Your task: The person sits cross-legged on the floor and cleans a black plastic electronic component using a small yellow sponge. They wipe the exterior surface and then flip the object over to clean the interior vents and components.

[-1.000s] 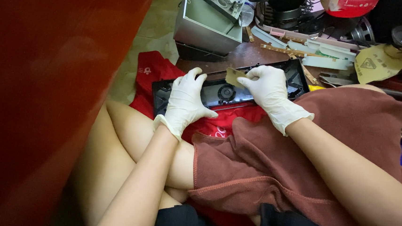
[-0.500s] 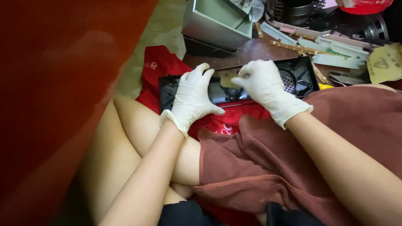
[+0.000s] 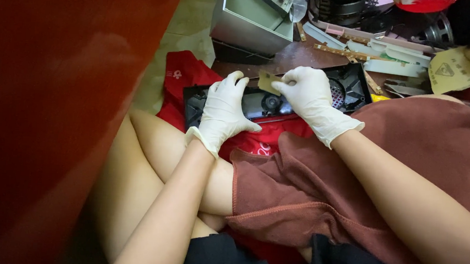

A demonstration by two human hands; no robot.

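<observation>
Floor [image 3: 190,27], upper centre of frame: grey metal box [image 3: 251,20], red cloth [image 3: 184,76], scattered circuit strips [image 3: 362,50] upper right.

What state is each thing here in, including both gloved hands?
Left hand: gloved, pressing down on the black panel.
Right hand: gloved, pinching a small tan piece.
Black panel: opened, fan grille exposed, lying flat on red cloth.
Grey metal box: open, tilted.
Brown towel: draped over the lap.
</observation>
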